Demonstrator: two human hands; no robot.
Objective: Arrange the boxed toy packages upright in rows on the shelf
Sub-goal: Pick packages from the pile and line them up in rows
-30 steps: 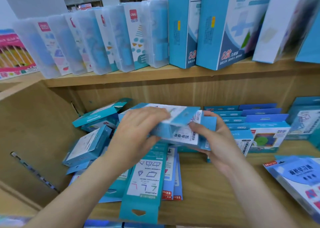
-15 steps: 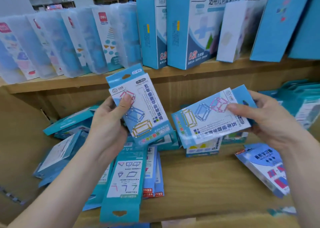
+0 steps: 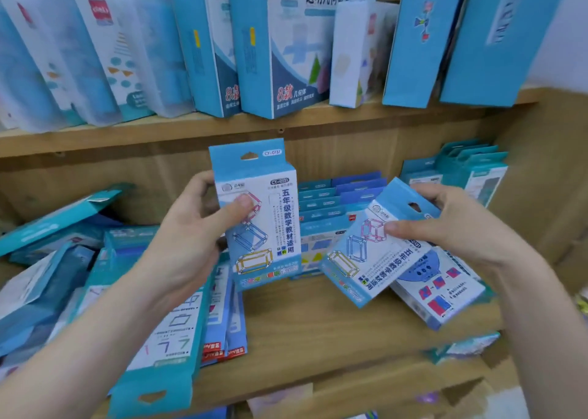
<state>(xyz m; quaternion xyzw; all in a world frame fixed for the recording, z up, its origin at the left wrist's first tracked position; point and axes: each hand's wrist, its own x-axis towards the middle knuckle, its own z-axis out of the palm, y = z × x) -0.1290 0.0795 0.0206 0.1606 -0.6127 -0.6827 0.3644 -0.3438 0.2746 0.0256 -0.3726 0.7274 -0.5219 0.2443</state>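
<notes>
My left hand [image 3: 187, 237] grips a blue-and-white toy box [image 3: 264, 227] printed with cube frames, holding it upright above the lower wooden shelf [image 3: 318, 329]. My right hand [image 3: 445, 224] pinches a matching box [image 3: 369, 253], tilted with its hang tab up to the right. A row of blue boxes [image 3: 337, 196] stands upright at the back of the shelf between the two held boxes. To the left lies a jumble of blue packages [image 3: 63, 259], several flat or leaning.
Tall blue and clear boxes [image 3: 280, 49] line the upper shelf. More upright blue boxes [image 3: 471, 170] stand at the lower shelf's back right. A flat box [image 3: 445, 294] lies under the right-hand box. Long flat packages [image 3: 171, 332] overhang the front edge.
Both hands lifted two boxes off the pile and drew them apart. The left box has turned upright and the right one has tilted steeper, while the view shifted right.
</notes>
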